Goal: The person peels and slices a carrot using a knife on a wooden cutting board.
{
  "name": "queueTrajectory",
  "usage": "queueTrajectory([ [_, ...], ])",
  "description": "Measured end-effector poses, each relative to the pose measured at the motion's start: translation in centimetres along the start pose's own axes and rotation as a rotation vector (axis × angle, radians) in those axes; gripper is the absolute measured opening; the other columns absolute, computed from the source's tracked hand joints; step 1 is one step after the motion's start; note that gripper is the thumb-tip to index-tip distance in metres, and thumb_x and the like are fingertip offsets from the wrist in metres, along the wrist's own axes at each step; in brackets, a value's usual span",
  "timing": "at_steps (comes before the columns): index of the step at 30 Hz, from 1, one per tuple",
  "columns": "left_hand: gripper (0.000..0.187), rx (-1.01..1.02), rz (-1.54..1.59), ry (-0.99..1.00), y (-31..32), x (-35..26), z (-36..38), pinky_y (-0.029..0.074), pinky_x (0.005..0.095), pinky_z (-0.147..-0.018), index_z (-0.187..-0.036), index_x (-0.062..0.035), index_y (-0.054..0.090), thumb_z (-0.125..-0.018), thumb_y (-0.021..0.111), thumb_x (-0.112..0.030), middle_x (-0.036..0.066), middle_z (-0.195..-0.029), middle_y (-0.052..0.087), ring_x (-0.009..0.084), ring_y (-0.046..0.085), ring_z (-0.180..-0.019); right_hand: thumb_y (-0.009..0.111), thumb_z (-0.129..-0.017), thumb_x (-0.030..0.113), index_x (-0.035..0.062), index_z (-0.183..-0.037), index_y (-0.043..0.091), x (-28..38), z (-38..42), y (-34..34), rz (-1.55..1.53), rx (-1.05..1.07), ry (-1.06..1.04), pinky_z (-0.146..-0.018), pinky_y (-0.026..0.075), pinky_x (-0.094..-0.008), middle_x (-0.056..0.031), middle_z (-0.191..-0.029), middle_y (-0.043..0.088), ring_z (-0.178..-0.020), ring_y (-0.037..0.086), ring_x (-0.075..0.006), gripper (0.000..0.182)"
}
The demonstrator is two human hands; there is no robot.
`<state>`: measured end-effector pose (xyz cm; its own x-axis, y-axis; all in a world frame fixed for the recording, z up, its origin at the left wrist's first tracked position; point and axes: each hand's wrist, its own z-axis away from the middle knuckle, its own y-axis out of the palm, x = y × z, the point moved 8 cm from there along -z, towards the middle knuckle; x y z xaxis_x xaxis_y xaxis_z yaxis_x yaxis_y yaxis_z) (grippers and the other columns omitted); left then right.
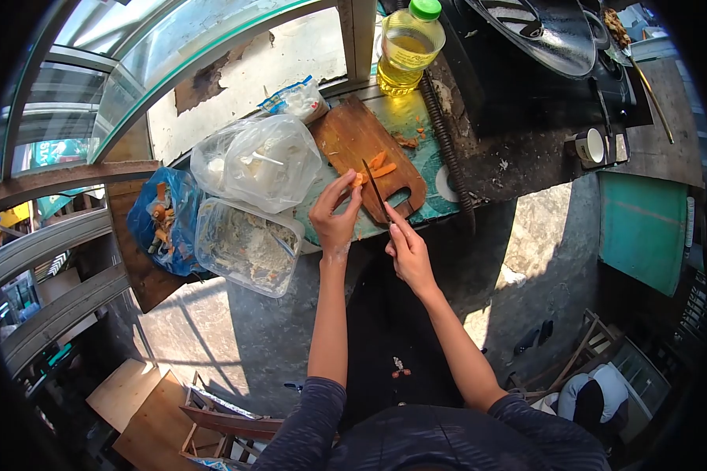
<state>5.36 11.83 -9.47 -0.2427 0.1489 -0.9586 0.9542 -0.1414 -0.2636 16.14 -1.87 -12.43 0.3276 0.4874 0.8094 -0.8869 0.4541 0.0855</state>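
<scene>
On the wooden cutting board lie orange carrot pieces. My left hand pinches a carrot at the board's near left edge. A knife is in my right hand, its fingers wrapped round the handle. The blade stands just right of the carrot in my left hand and points away from me over the board. More orange scraps lie on the table by the board's right side.
Left of the board are a clear plastic bag, a plastic tub with pale floury residue and a blue bag of peelings. An oil bottle stands behind the board. A black stove with a wok and a cup are at right.
</scene>
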Motion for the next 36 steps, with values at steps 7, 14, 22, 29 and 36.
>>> queueTrajectory([
  [7,0.026,0.018,-0.013,0.022,0.1,-0.4,-0.2,0.060,0.0307,-0.080,-0.108,-0.0026,0.070,-0.083,0.068,0.004,0.012,-0.108,0.069,0.0208,0.069,-0.096,0.045,-0.102,0.017,0.0155,-0.142,0.049,1.9,1.4,0.9,0.080,-0.008,-0.128,-0.060,0.040,-0.0233,-0.0007,-0.069,0.047,-0.062,0.039,-0.0064,0.040],
  [14,0.025,0.023,-0.055,0.068,0.1,-1.1,-0.3,0.059,0.0291,-0.076,-0.108,-0.0025,0.070,-0.083,0.068,0.003,0.012,-0.107,0.070,0.0200,0.070,-0.093,0.046,-0.101,0.014,0.0162,-0.141,0.049,3.7,1.8,0.9,0.202,-0.033,-0.209,-0.059,0.043,-0.0259,-0.0076,-0.072,0.057,-0.058,0.041,-0.0088,0.041],
  [22,0.028,0.073,-0.063,0.077,0.4,-0.7,-0.5,0.060,0.0296,-0.080,-0.111,-0.0051,0.070,-0.084,0.067,0.004,0.010,-0.110,0.069,0.0185,0.068,-0.100,0.047,-0.100,0.014,0.0187,-0.141,0.050,4.2,2.1,0.7,0.321,-0.100,-0.226,-0.060,0.045,-0.0274,-0.0098,-0.077,0.062,-0.057,0.045,-0.0096,0.041],
  [29,0.027,0.085,-0.094,0.123,0.4,-0.7,-0.5,0.059,0.0294,-0.080,-0.110,-0.0047,0.071,-0.084,0.067,0.004,0.010,-0.110,0.069,0.0194,0.068,-0.100,0.047,-0.101,0.015,0.0166,-0.141,0.050,3.7,1.5,0.6,0.205,-0.062,-0.158,-0.060,0.042,-0.0246,-0.0048,-0.076,0.053,-0.060,0.039,-0.0073,0.040],
  [36,0.028,0.078,-0.059,0.070,-0.1,-0.3,-0.6,0.059,0.0282,-0.078,-0.111,-0.0049,0.070,-0.085,0.066,0.005,0.009,-0.110,0.070,0.0188,0.067,-0.101,0.047,-0.102,0.018,0.0159,-0.141,0.050,2.9,0.7,0.5,0.031,0.057,-0.059,-0.061,0.042,-0.0236,0.0008,-0.071,0.046,-0.062,0.041,-0.0059,0.040],
])
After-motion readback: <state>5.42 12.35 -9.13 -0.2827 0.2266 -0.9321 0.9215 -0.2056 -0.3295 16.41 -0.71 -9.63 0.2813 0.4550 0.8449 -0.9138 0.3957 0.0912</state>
